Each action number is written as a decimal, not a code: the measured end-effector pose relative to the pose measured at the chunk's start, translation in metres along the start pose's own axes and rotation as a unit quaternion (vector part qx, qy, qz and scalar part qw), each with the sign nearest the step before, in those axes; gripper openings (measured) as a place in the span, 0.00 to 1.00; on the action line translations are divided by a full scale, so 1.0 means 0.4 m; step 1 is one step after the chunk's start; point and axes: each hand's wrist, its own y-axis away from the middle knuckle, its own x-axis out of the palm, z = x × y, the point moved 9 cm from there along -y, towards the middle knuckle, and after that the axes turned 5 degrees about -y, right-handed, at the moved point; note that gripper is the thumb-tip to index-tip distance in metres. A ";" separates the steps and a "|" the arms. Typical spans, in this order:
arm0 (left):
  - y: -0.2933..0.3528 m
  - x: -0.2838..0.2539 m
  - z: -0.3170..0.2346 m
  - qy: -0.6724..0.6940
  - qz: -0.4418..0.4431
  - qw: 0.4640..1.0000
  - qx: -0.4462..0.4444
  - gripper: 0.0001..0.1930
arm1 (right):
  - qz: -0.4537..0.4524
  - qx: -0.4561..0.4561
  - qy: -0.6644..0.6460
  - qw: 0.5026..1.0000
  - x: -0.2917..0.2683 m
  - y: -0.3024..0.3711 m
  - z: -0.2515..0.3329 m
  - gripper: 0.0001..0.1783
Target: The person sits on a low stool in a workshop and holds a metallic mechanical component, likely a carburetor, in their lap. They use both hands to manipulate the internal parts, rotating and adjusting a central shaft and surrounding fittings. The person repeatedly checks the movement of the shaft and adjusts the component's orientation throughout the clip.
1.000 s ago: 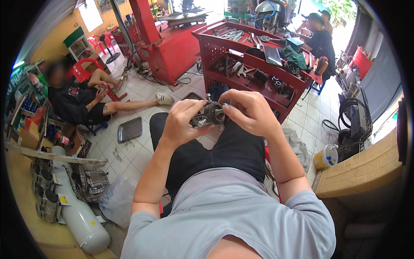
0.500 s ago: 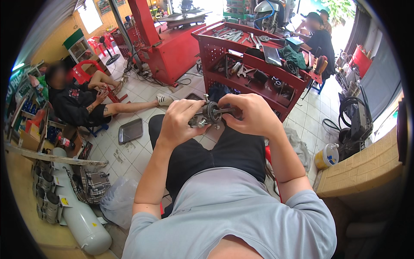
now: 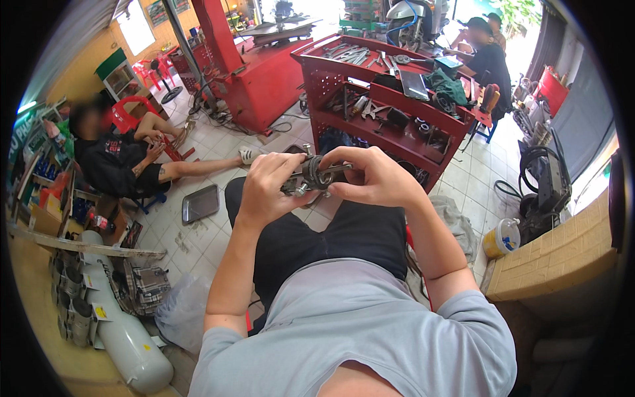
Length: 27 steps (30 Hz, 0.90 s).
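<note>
Above my lap is a dark metal part (image 3: 313,173) with a round ring and bolt heads sticking out of its sides. My left hand (image 3: 266,188) is closed around its left side, the fingers over the top. From the right, my right hand (image 3: 380,177) pinches the ring between thumb and fingertips. A narrow metal bar (image 3: 341,168) juts from the ring toward the right palm, partly covered by the fingers. The part's exact kind is not clear, and its left end is hidden in my left hand.
A red tool cart (image 3: 390,142) with wrenches stands ahead. A metal tray (image 3: 200,204) lies on the tiled floor at left, near a seated person (image 3: 119,159). At right are a white bucket (image 3: 501,238) and a yellow ledge (image 3: 555,255). A grey tank (image 3: 126,337) lies lower left.
My right hand has shifted slightly left, its fingertips going from the protruding bar to the ring. The part has turned a little, and my left hand keeps its hold.
</note>
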 end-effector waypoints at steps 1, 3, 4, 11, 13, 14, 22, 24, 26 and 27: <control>0.001 0.000 -0.004 -0.005 0.003 1.000 0.001 0.32 | -0.009 -0.008 0.027 1.000 -0.004 0.001 0.007 0.19; 0.004 0.010 -0.006 -0.012 0.008 1.000 0.004 0.32 | -0.026 -0.025 0.080 0.996 -0.011 0.003 0.023 0.20; 0.007 0.014 -0.007 -0.016 0.012 1.000 0.006 0.32 | -0.033 -0.026 0.081 0.996 -0.010 0.003 0.024 0.20; 0.009 0.008 -0.005 -0.022 -0.018 1.000 0.013 0.31 | -0.029 -0.012 0.106 0.994 -0.010 -0.001 0.001 0.19; 0.008 0.001 -0.004 -0.033 -0.027 0.999 0.006 0.31 | -0.045 -0.018 0.114 0.992 -0.016 0.001 0.005 0.20; 0.009 -0.001 -0.002 -0.032 -0.031 0.999 0.006 0.31 | -0.058 -0.019 0.096 0.994 -0.021 0.004 0.018 0.20; 0.015 0.004 0.001 -0.042 -0.037 0.998 0.026 0.31 | -0.039 0.004 0.090 0.995 -0.015 0.003 0.007 0.21; 0.017 0.004 0.001 -0.038 -0.041 0.998 0.023 0.31 | -0.047 0.016 0.079 0.996 -0.018 0.002 0.009 0.21; 0.017 0.002 0.001 -0.038 -0.044 0.998 0.025 0.32 | -0.025 0.026 0.059 0.998 -0.005 -0.002 0.004 0.21; 0.017 0.001 0.002 -0.041 -0.046 0.998 0.028 0.32 | -0.014 0.031 0.048 0.998 0.000 -0.002 0.001 0.21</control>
